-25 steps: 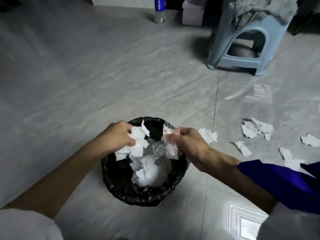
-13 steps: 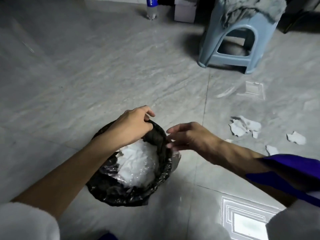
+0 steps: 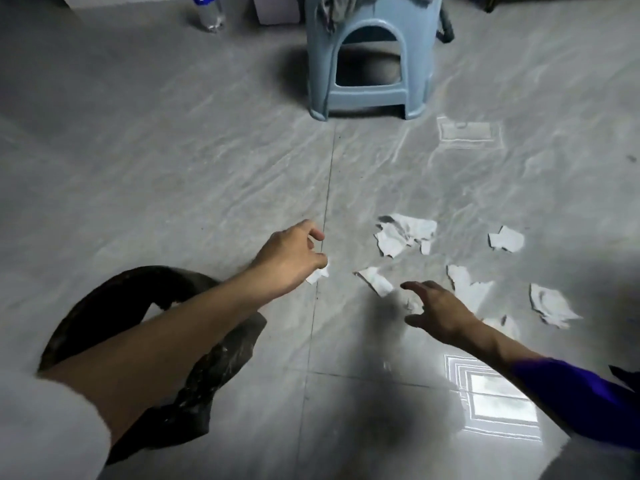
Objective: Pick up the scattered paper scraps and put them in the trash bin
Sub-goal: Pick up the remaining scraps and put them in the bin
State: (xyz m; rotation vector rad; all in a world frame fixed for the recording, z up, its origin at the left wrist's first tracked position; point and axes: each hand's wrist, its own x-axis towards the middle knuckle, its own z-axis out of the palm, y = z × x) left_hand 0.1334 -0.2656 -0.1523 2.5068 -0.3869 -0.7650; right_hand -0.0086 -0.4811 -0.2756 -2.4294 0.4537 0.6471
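Several torn white paper scraps lie on the grey tile floor at centre right: a crumpled cluster (image 3: 405, 235), a small piece (image 3: 506, 239), and others (image 3: 467, 285) (image 3: 550, 304). My left hand (image 3: 292, 258) reaches forward over the floor with its fingers loosely curled. A small scrap (image 3: 319, 273) lies right at its fingertips. My right hand (image 3: 440, 311) hovers low with fingers spread, just right of another scrap (image 3: 375, 281). The trash bin (image 3: 214, 368), lined with a black bag, sits at lower left. My left forearm hides most of it.
A light blue plastic stool (image 3: 370, 64) with a grey cloth on top stands at the back centre. A water bottle (image 3: 207, 12) and a white box (image 3: 277, 8) are behind it to the left. A bright window reflection (image 3: 498, 396) shines on the tiles near my right arm.
Both hands let their scraps fall into the bin, then left it and moved right and forward to the scattered scraps. The view has swung right, so the bin now sits at lower left.
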